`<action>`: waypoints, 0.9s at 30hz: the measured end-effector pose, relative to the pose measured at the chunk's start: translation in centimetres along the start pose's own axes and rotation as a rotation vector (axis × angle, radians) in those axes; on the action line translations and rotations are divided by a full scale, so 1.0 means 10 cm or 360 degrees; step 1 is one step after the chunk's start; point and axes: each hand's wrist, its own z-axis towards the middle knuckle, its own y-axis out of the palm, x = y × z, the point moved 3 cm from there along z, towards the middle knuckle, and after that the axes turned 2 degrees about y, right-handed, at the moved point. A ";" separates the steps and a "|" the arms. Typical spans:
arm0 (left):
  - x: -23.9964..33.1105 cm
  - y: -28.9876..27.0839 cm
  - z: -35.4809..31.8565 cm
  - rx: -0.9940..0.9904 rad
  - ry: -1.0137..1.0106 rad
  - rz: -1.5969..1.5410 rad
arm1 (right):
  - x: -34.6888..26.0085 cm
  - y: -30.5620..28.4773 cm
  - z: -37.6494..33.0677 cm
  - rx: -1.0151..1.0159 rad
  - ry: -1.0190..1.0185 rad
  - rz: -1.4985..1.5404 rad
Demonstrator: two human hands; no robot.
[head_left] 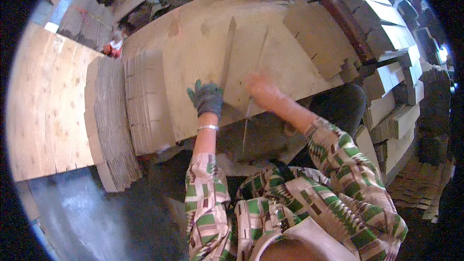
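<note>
My left hand (208,99), in a dark grey-green glove, is at the near edge of the wooden tabletop (188,38). Its fingers are spread, and I make out nothing in its grasp. To its right is my bare right hand (263,91), smeared by motion, so its fingers do not show clearly. A pale brown cardboard sheet (285,53) with thin dark slits lies on the tabletop beyond my hands. One thin strip or edge runs past the right hand toward my lap; whether the hand grips it cannot be told.
Left of the tabletop stand stacks of cut cardboard (151,99), with another stack (112,116) beside a light plywood board (53,101). More cardboard bundles (386,82) are piled at the right. Another cardboard piece (321,38) lies at the far right of the tabletop.
</note>
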 end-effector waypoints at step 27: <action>0.72 0.30 0.30 -0.0092 0.0155 -0.0499 | 1.90 -0.73 -0.70 0.0970 0.1083 0.0771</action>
